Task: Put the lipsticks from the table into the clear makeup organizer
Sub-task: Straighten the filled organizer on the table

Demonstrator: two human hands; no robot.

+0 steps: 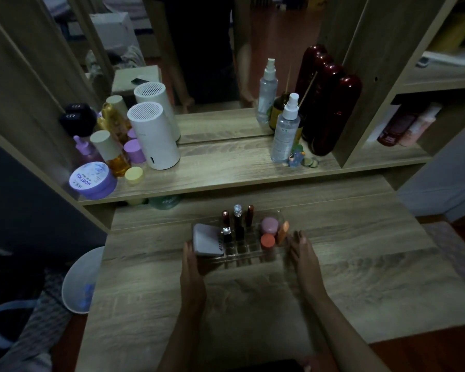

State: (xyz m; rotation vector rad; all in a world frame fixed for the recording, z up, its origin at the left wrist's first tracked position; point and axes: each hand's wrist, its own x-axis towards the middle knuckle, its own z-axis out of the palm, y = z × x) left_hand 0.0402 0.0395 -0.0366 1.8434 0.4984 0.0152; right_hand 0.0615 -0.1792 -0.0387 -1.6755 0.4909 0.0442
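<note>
Two hands flank the clear makeup organizer (242, 247) mid-table: left hand (192, 272) flat against its left end, right hand (305, 261) flat against its right end, neither clenched, several lipsticks (238, 224) upright in its far compartments.

The wooden table (360, 264) bears the clear makeup organizer (242, 253) near its back edge.

The table (360, 264) is matt, grained wood. The organizer (253, 255) is clear glossy plastic; its lipsticks (238, 218) have shiny caps.
</note>
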